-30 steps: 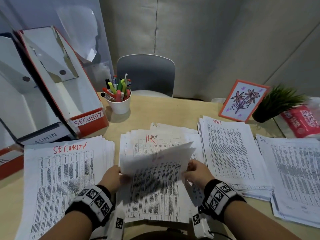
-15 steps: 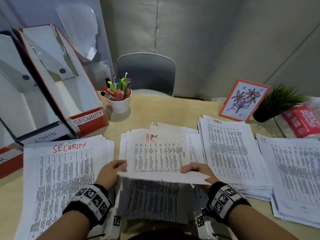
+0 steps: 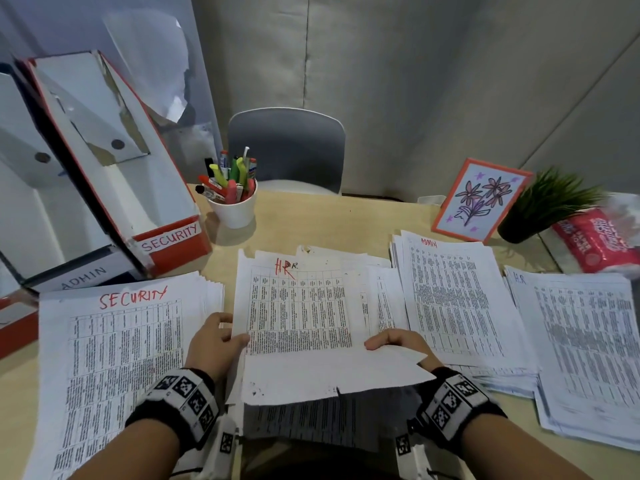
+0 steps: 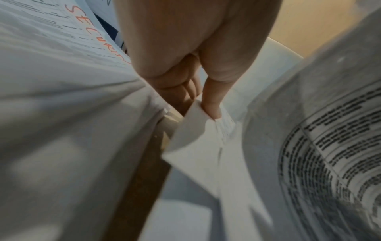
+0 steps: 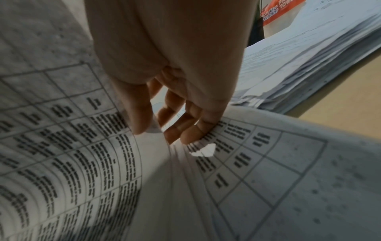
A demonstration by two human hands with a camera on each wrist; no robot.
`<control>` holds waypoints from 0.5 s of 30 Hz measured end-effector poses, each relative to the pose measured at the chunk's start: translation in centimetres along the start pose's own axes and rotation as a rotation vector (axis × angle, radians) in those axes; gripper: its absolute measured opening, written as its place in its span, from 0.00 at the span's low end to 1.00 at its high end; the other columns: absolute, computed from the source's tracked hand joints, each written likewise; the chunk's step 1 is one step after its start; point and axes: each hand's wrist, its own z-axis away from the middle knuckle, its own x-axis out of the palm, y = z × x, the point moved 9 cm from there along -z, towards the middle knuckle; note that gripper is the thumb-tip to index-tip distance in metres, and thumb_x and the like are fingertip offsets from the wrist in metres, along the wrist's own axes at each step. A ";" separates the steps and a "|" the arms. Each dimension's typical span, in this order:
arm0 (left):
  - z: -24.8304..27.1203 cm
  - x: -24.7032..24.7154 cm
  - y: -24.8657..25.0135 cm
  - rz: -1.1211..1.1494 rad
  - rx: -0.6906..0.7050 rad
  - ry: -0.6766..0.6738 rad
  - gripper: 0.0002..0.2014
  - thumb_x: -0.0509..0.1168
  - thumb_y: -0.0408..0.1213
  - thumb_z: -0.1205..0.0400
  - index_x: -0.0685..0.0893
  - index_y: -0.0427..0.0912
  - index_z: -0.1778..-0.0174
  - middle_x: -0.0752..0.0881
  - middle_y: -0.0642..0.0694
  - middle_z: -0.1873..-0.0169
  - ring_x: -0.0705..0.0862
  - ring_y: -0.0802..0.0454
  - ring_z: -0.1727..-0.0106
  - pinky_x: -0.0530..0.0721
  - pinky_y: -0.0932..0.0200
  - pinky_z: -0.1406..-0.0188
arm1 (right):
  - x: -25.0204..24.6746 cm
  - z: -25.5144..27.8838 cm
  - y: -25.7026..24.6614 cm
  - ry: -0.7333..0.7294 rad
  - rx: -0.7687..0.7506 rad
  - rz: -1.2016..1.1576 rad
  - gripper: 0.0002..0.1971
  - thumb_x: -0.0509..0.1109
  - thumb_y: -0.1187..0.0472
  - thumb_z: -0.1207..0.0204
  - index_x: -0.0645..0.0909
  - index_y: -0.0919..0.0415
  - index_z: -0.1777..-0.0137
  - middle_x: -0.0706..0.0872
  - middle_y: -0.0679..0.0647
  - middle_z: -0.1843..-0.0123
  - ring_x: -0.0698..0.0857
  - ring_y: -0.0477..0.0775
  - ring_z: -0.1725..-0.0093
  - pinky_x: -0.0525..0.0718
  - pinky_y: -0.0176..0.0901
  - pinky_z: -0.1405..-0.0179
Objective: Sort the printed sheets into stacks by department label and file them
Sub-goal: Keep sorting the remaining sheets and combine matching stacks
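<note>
Both hands hold one printed sheet [image 3: 329,375] over the middle pile [image 3: 294,306], turned so its blank back faces up. My left hand [image 3: 214,341] pinches its left edge between thumb and fingers [image 4: 208,104]. My right hand [image 3: 398,344] pinches the right edge, thumb on one side and fingers [image 5: 191,130] on the other. The pile's top sheet is marked HR in red. A SECURITY stack [image 3: 121,358] lies left, an ADMIN stack [image 3: 457,299] right of the pile, and an HR stack [image 3: 581,341] far right.
Tilted file boxes labelled SECURITY [image 3: 169,237] and ADMIN [image 3: 83,277] stand at the back left. Behind the stacks are a white cup of markers [image 3: 232,209], a framed flower drawing [image 3: 481,199], a potted plant [image 3: 543,206] and a red packet [image 3: 599,240]. A grey chair [image 3: 287,150] faces the table's far edge.
The sheet stood raised with its print facing me; its far edge has come down toward me, so the blank back shows and the HR-marked sheet beneath is uncovered.
</note>
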 end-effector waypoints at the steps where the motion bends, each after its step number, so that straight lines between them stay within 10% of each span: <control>1: 0.2 -0.1 0.2 -0.018 0.006 0.011 0.16 0.72 0.36 0.23 0.76 0.46 0.43 0.90 0.43 0.52 0.88 0.46 0.55 0.85 0.47 0.48 | 0.0 0.1 -0.1 0.007 -0.010 0.006 0.08 0.69 0.80 0.34 0.87 0.71 0.69 0.88 0.62 0.62 0.87 0.63 0.62 0.87 0.46 0.66; 15: -1.3 0.8 -1.9 0.060 -0.057 -0.199 0.09 0.70 0.32 0.32 0.89 0.41 0.57 0.92 0.40 0.60 0.90 0.38 0.54 0.85 0.36 0.44 | 1.8 0.3 -1.6 0.024 -0.177 0.160 0.10 0.67 0.82 0.29 0.84 0.71 0.65 0.85 0.50 0.75 0.80 0.42 0.80 0.76 0.31 0.79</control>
